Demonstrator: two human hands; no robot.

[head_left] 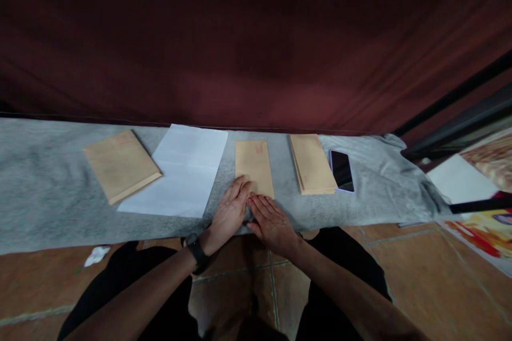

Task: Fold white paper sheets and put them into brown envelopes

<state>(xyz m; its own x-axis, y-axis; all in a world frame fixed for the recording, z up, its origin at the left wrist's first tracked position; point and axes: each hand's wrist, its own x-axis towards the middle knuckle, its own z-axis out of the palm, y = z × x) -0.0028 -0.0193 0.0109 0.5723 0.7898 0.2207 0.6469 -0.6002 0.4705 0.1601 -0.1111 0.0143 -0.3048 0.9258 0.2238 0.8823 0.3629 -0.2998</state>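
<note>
A single tan envelope [254, 166] lies lengthwise on the grey felt cloth [48, 192] straight ahead of me. My left hand [229, 213], with a black watch on its wrist, lies flat with fingers stretched out over the envelope's near left corner. My right hand [271, 222] rests flat beside it, fingers extended and touching the envelope's near edge. Neither hand grips anything. To the left lie white paper sheets [180, 173] and a tan envelope stack [120, 164]. To the right sits another tan envelope stack [312, 163] with a dark phone [341, 170] next to it.
A dark red curtain [256, 42] hangs behind the cloth. The floor is brown tile [400, 266], with a crumpled white scrap [96, 256] at left. Black bars [452, 104] and colourful printed sheets [486, 229] are at the right. My dark-trousered knees are below.
</note>
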